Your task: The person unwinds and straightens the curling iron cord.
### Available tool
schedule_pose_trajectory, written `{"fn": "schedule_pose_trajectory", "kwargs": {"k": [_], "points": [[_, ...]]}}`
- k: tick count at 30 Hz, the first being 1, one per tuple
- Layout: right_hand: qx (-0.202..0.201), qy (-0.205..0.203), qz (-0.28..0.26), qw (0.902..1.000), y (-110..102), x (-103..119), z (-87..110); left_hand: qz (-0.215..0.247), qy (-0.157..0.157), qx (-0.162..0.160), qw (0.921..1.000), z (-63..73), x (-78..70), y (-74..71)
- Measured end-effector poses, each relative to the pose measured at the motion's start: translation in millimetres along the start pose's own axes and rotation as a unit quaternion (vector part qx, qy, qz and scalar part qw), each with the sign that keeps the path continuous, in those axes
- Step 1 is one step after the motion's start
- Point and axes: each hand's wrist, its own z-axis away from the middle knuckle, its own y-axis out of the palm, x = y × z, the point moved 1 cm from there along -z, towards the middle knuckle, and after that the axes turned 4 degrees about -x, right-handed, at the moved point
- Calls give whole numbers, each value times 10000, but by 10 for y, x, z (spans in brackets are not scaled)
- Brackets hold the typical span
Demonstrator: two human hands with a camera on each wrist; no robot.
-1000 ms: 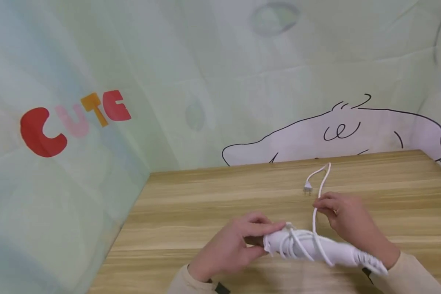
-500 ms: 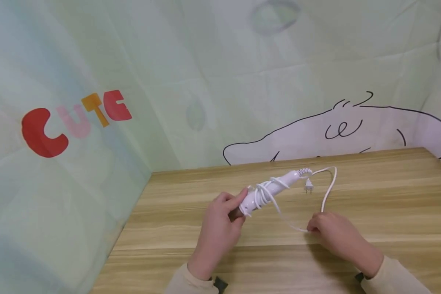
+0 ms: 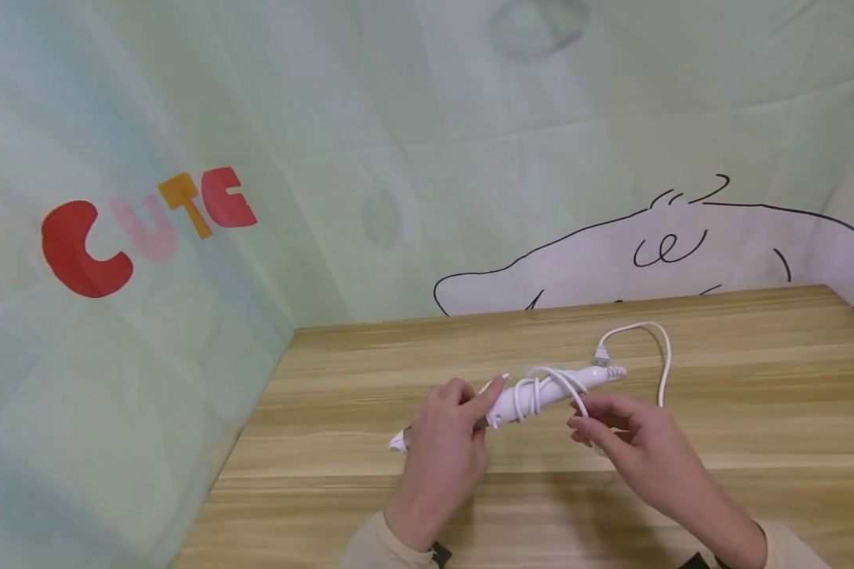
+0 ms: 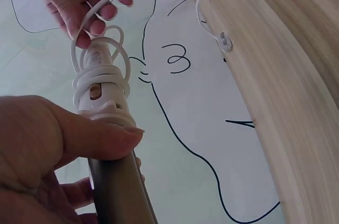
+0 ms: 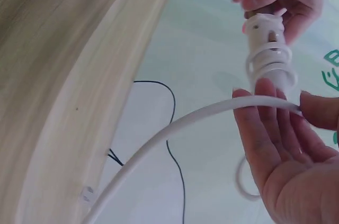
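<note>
A curling iron (image 3: 501, 407) with a white handle and a metallic barrel (image 4: 123, 192) is held above the table. My left hand (image 3: 444, 442) grips the barrel just below the handle, thumb on top, and hides most of the barrel in the head view. Several loops of white power cord (image 4: 100, 78) are wound around the handle. My right hand (image 3: 648, 450) holds the cord between thumb and fingers; in the right wrist view the cord (image 5: 164, 136) runs across the fingertips. The two-pin plug (image 3: 601, 356) is near the back of the table, beyond the handle's end.
The wooden table (image 3: 327, 474) spans the space under both hands. Behind it hangs a pale cloth backdrop (image 3: 370, 103) with a line-drawn figure and colourful letters. A free stretch of cord curves between the plug and my right hand.
The curling iron has swung from pointing right toward me to pointing up and right, then levelled somewhat. My right hand has carried the cord around the handle.
</note>
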Motion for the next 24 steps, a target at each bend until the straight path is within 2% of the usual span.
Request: {"fn": "schedule_pose_trajectory", "kwargs": {"k": [2,5,7,9,12,16,19,24], "points": [[-69,-391,130,9991,2,25,11,-92,12,15,10000,9,-4,15],[204,-1178,440,9918,-2,45,35,-400,54,147,9991,24,-18,29],[424,-1656,599,9835,-15,59,46,-730,92,426,9964,39,-31,44],[545,-1974,665,9765,-45,76,52,-1104,181,802,9905,56,-51,52],[497,-2299,836,9683,-118,109,37,-1436,386,1362,9795,79,-78,59],[251,-2623,1374,9548,-227,152,-10,-1586,813,1797,9674,92,-107,57],[27,-2769,1829,9433,-293,172,-43,-1678,1238,1918,9590,95,-130,47],[-141,-2793,1904,9410,-352,155,-80,-1619,1807,2026,9487,112,-166,-19]]}}
